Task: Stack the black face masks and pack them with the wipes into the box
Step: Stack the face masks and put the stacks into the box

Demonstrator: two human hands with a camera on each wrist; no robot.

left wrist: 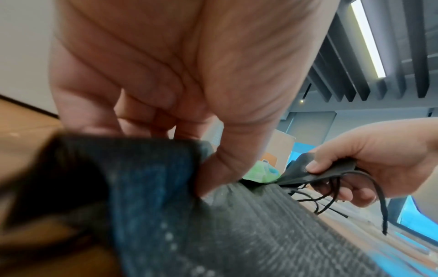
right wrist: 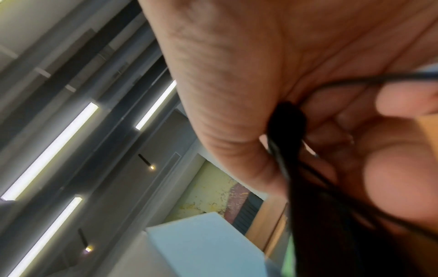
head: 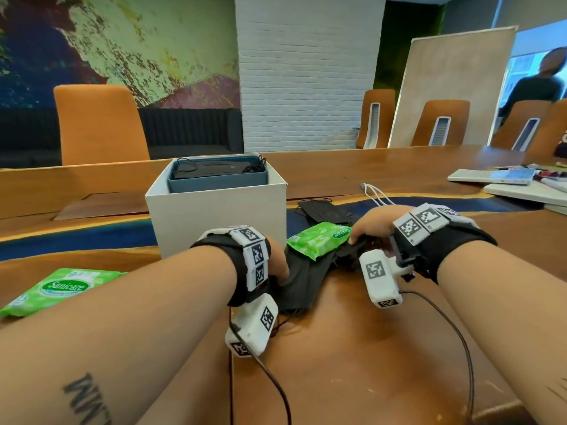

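A stack of black face masks (head: 310,280) lies stretched between my hands on the wooden table. My left hand (head: 277,262) pinches its left end (left wrist: 166,196). My right hand (head: 365,230) pinches the right end (left wrist: 331,172), ear loops dangling below. A green wipes pack (head: 319,240) rests on the masks between the hands. A second green wipes pack (head: 58,289) lies at the left. The white box (head: 214,216) stands behind my left hand, holding a blue tray (head: 214,182) with black masks in it. More black masks (head: 322,210) lie right of the box.
A white cord (head: 376,194) lies beyond my right hand. Books and papers (head: 515,182) sit at the far right of the table. Orange chairs (head: 98,124) line the far side. A person (head: 540,84) stands at the back right.
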